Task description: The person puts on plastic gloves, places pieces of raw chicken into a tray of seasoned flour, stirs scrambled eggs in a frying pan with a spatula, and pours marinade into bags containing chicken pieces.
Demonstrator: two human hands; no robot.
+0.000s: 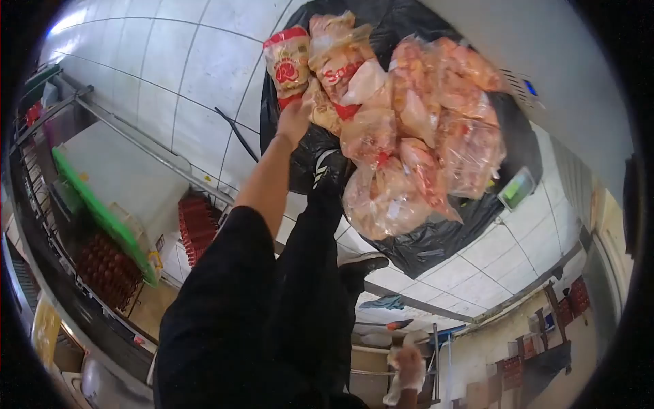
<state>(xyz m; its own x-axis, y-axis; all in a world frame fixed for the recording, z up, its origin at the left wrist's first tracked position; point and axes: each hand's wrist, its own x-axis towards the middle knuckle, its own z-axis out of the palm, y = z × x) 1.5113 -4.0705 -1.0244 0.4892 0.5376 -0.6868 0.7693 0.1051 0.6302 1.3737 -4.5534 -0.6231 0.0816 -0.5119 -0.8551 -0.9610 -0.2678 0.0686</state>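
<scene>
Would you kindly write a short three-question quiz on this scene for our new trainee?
1. True or false: the wrapped packages lie on black plastic.
2. Which is nearest the left hand: A, green panel; B, package with a red R; C, display screen?
3. What colour are the stripes on the shoe nearest the packages?

Key: 1. True. 2. B. 3. White.

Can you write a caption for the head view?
A hand at a red-topped package, beside bagged meat on black plastic.
</scene>
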